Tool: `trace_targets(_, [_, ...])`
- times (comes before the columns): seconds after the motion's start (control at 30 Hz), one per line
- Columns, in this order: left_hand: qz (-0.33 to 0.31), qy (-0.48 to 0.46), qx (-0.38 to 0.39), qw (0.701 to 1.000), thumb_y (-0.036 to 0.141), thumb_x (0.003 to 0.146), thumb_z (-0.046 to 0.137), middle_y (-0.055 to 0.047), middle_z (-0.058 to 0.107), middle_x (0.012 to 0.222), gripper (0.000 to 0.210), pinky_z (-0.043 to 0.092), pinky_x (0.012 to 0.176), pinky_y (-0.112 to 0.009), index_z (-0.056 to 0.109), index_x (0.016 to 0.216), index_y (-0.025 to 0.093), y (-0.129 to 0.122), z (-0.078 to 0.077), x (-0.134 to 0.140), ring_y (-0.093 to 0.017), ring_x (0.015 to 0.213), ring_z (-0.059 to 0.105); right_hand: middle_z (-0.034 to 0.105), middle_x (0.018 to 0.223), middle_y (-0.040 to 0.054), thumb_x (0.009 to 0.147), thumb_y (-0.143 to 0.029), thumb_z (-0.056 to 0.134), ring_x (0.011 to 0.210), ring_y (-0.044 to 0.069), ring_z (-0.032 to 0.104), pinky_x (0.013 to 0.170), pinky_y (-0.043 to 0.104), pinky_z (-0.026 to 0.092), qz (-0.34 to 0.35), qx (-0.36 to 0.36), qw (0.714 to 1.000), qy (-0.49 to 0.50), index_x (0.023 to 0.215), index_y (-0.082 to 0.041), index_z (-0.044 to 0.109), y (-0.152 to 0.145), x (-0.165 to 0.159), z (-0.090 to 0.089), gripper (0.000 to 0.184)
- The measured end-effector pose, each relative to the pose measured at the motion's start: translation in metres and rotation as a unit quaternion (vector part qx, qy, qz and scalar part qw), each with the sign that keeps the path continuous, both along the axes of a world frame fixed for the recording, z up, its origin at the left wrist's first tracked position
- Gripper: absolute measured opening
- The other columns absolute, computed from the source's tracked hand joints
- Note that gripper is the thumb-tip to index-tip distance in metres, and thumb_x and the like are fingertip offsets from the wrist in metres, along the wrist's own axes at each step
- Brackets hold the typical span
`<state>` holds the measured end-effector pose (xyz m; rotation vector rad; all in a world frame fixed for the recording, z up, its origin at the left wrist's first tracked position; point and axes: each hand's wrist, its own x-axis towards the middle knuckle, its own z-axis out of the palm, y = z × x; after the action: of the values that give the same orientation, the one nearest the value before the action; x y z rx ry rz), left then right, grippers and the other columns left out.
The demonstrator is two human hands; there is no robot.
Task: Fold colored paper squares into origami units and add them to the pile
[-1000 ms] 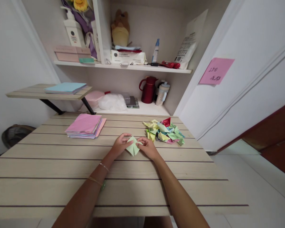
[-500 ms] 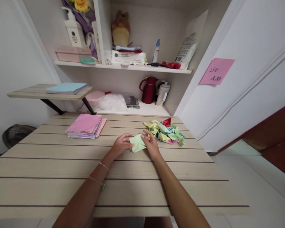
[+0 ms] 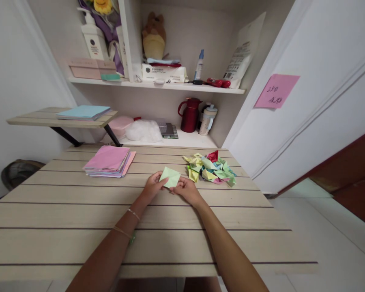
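Paper (image 3: 172,174), one green piece, is pinched by left hand (image 3: 153,184) and right hand (image 3: 188,191), between one stack (image 3: 107,160) and one heap (image 3: 209,164)

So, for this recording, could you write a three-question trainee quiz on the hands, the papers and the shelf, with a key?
1. True or false: the left hand holds the light-green paper.

2. Which is nearest to the right hand?
A) the pink-topped paper stack
B) the multicoloured origami pile
C) the blue-topped paper stack

3. Fill in the colour: the vacuum jug on the lower shelf is ____.

Key: 1. True. 2. B. 3. Dark red.
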<state>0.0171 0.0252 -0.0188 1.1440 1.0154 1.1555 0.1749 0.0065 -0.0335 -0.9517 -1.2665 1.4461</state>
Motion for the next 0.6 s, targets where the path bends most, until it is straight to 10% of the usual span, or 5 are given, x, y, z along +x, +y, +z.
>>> trace_targets(0.3, [0.012, -0.015, -0.004, 1.000, 0.036, 0.061, 0.071, 0.008, 0.047, 0.039, 0.028, 0.030, 0.035, -0.015, 0.056, 0.070, 0.014, 0.0052, 0.0018, -0.0108, -0.004, 0.032, 0.038, 0.056, 0.040, -0.0056, 0.064, -0.039, 0.070, 0.026, 0.005, 0.037, 0.031, 0.018, 0.032, -0.088, -0.047, 0.994, 0.048, 0.077, -0.016, 0.062, 0.0055, 0.0099, 0.0035, 0.027])
trace_targets(0.6, [-0.073, -0.130, -0.042, 0.988, 0.031, 0.062, 0.072, -0.006, 0.067, 0.075, 0.031, 0.052, 0.063, -0.027, 0.057, 0.083, 0.013, -0.0012, 0.0091, -0.0106, -0.015, 0.065, 0.065, 0.070, 0.076, 0.0018, 0.058, -0.029, 0.076, 0.061, 0.010, 0.062, 0.068, 0.025, 0.052, -0.068, -0.051, 0.985, 0.153, 0.082, -0.017, 0.067, 0.0052, 0.0111, 0.0060, 0.028])
